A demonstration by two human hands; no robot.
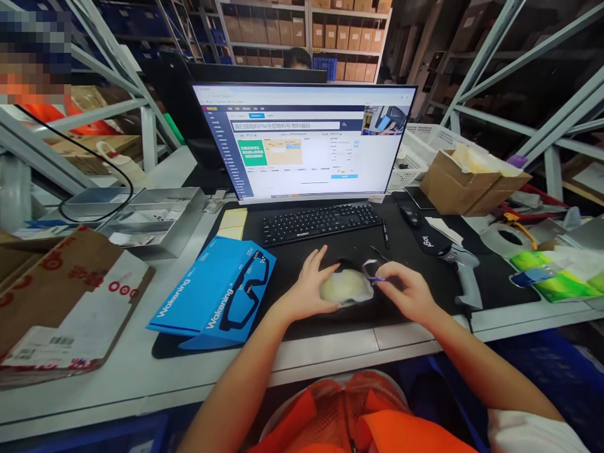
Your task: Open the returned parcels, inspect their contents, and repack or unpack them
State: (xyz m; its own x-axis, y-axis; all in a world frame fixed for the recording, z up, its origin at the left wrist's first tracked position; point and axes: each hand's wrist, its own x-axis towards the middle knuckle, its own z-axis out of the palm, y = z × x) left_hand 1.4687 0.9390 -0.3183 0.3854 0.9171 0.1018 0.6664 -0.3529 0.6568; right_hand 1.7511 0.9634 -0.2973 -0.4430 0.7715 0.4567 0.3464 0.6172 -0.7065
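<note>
My left hand (309, 286) reaches around the left side of a pale yellowish, shiny, rounded item (348, 287), thumb at its lower edge and fingers over the top. Its kind is hard to make out. At its right side, my right hand (406, 289) pinches a thin dark piece with a blue-purple edge (375, 278). Whether that piece is joined to the pale item, I cannot tell. Left of my hands lies a blue box (189, 296) printed "Wakening" with a picture of sports glasses, its near flap sticking out.
A black keyboard (323, 223) and a monitor (306, 148) stand beyond my hands. To the right are a barcode scanner (465, 277), a mouse (408, 211), a tape roll (507, 239) and a cardboard box (472, 185). At the left are a larger carton (70, 302) and grey trays (165, 220).
</note>
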